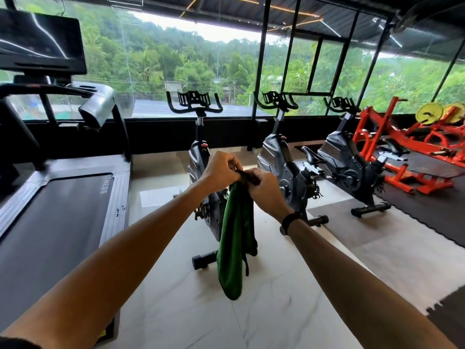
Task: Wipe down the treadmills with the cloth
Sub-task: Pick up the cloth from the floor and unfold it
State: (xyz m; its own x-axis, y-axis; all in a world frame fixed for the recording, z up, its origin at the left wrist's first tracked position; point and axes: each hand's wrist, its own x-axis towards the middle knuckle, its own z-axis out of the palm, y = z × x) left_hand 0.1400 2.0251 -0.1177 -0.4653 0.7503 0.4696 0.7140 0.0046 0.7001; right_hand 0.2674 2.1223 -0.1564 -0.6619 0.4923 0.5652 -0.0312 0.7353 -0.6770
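both hands hold a green cloth up in front of a row of exercise bikes, with a treadmill off to the side.

the left hand (221, 170) and the right hand (264, 187) meet at the centre of the view, fingers curled and pinching the dark top edge of the cloth (235, 238), which hangs straight down from them in loose folds above the pale tiled floor (289, 298). the treadmill (63, 210) lies at about 9 o'clock from the hands, well apart from the cloth, its belt dark and its screen (41, 41) up at 10 o'clock. a black band sits on the right wrist. three exercise bikes stand from 12 to 2 o'clock, the nearest bike (201, 157) just behind the hands. red weight machines (402, 152) stand at 2 o'clock by the windows.
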